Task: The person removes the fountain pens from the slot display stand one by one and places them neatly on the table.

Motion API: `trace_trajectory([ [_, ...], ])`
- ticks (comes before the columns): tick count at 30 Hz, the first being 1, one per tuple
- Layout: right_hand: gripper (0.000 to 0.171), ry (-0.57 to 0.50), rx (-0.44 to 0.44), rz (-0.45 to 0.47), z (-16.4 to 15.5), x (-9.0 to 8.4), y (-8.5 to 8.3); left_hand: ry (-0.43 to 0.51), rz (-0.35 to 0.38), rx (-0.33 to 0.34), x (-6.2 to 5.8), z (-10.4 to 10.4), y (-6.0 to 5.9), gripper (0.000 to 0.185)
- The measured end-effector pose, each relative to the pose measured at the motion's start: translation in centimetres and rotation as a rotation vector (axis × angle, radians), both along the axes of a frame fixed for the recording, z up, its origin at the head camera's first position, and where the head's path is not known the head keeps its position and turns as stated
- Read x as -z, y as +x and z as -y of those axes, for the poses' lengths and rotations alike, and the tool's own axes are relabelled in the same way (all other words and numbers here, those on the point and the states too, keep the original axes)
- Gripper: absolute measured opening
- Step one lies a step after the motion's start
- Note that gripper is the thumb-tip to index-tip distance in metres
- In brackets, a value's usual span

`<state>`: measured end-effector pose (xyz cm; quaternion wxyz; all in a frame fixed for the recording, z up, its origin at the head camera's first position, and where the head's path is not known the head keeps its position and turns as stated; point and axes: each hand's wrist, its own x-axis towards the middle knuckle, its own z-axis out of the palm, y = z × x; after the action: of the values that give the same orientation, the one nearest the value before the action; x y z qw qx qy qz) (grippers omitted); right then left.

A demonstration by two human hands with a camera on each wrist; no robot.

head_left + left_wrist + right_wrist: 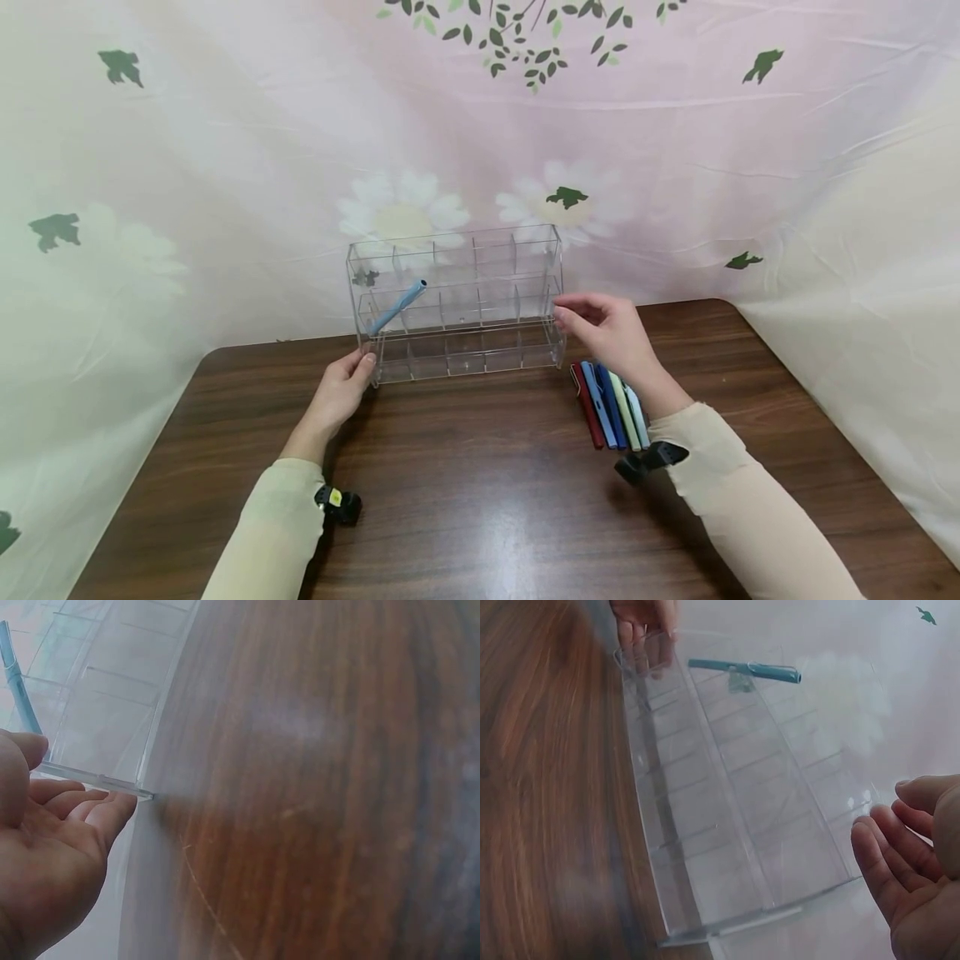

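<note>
A clear plastic tiered pen rack (465, 364) with several compartments stands at the table's back. One blue pen (397, 307) leans to the right in a compartment at its left end. My left hand (341, 392) holds the rack's lower left side, thumb at the front edge and fingers along the outside. By the right end is my right hand (611, 329), its fingers loosely bent with nothing between them. In the right wrist view that hand (922, 877) is beside the rack's end panel; whether the fingertips touch it I cannot tell.
Several capped pens (609, 407) in red, blues and pale green lie side by side on the brown wooden table (465, 483), below my right hand. A floral cloth (262, 167) hangs close behind the rack and along both sides.
</note>
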<state>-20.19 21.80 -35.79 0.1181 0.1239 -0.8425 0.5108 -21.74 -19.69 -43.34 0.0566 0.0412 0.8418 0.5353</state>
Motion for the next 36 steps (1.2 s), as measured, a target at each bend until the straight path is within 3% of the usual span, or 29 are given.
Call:
trace_trajectory([
  [8, 0.026, 0.003, -0.031, 0.006, 1.5, -0.3, -0.7, -0.009, 0.011, 0.021, 0.1, 0.1, 0.0, 0.055],
  [15, 0.026, -0.008, -0.069, 0.023, 3.2, -0.5, -1.5, -0.047, -0.016, 0.001, 0.6, 0.1, -0.2, 0.052],
  [25, 0.026, -0.067, -0.114, 0.028, 5.8, -0.4, -2.6, -0.009, 0.0, 0.026, 0.8, 0.4, -0.5, 0.056],
  [36, 0.024, -0.03, -0.143, -0.007, 8.8, -0.2, -3.3, -0.025, -0.025, 0.029, 0.3, 0.4, -0.2, 0.054],
])
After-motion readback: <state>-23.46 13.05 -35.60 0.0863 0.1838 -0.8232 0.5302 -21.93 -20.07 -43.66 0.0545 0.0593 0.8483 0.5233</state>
